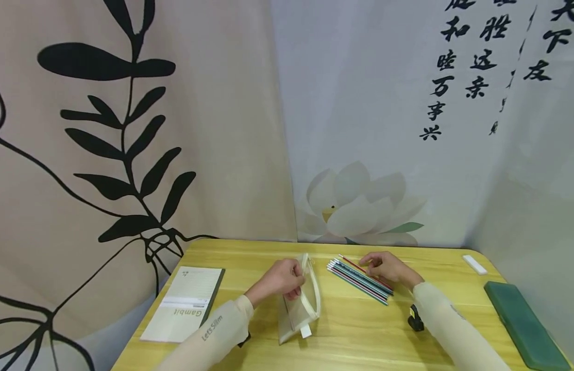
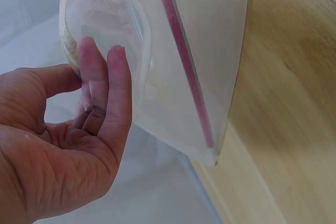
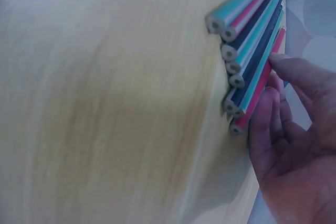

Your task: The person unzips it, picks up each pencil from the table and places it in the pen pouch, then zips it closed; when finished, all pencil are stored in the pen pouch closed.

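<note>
Left-hand grip (image 1: 281,279): thumb and fingers pinch the rim of a pale mesh pouch (image 1: 292,312), positioned over the yellow table (image 1: 352,337) between a notebook (image 1: 182,304) and a row of pencils (image 1: 358,283). Right-hand grip (image 1: 386,267): thumb and fingers hold a red pencil (image 3: 255,92) at the row's far edge, beside its neighbours. At right, a white block (image 1: 474,264) lies near a green case (image 1: 525,324).

left hand (image 2: 65,148) pinches mesh pouch (image 2: 163,77) by its edge | pink stripe (image 2: 185,51) down pouch | wooden tabletop (image 2: 289,103) right
</note>
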`<state>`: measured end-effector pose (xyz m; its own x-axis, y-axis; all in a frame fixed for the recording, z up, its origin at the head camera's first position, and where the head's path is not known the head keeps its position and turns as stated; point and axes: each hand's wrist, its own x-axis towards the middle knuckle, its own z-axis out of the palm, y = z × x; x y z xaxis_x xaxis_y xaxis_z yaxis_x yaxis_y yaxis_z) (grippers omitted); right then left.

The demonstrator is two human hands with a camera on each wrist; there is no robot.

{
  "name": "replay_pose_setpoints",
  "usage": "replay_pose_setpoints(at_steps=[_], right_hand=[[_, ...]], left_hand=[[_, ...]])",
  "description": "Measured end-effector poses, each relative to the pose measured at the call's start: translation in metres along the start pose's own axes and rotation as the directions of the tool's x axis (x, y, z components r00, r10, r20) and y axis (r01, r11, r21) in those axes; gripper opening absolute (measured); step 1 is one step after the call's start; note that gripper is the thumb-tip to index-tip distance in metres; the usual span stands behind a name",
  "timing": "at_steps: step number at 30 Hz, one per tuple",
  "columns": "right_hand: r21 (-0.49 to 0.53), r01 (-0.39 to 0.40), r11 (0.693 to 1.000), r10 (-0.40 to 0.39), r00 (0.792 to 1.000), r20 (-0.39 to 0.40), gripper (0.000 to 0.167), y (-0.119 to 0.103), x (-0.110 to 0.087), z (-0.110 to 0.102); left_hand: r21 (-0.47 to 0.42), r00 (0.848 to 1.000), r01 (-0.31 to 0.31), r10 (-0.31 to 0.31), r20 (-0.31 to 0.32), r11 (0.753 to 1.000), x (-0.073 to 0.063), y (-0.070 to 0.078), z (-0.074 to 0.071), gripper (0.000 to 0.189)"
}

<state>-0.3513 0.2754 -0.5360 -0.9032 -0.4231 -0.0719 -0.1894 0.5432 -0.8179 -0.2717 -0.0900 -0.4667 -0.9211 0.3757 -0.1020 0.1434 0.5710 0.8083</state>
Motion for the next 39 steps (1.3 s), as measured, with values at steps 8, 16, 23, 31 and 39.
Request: replay_pose_setpoints(at_steps=[8, 16, 23, 31, 39], right_hand=[[-0.025, -0.040, 0.999, 0.042, 0.997, 0.063, 0.034, -0.007, 0.003, -0.008], [-0.044, -0.107, 0.993, 0.110, 0.991, 0.072, 0.040, -0.015, 0.008, -0.010], [-0.048, -0.127, 0.991, 0.129, 0.991, 0.042, 0.037, -0.014, 0.007, -0.008], [-0.019, -0.080, 0.997, 0.081, 0.996, 0.045, 0.035, -0.008, 0.006, -0.013], [0.135, -0.145, 0.980, 0.136, 0.988, 0.073, 0.044, -0.012, 0.003, -0.015]], left_hand=[[-0.022, 1.000, 0.018, -0.018, 0.005, 1.000, -0.002, -0.001, 0.007, 0.013], [-0.018, 0.999, 0.027, -0.026, 0.023, 0.999, -0.001, 0.000, 0.014, 0.015], [-0.016, 1.000, 0.021, -0.021, 0.023, 1.000, -0.001, -0.002, 0.014, 0.014], [-0.031, 0.999, 0.031, -0.030, 0.034, 0.999, -0.002, -0.003, 0.012, 0.013], [-0.016, 0.999, 0.033, -0.033, 0.031, 0.999, -0.001, -0.005, 0.007, 0.013]])
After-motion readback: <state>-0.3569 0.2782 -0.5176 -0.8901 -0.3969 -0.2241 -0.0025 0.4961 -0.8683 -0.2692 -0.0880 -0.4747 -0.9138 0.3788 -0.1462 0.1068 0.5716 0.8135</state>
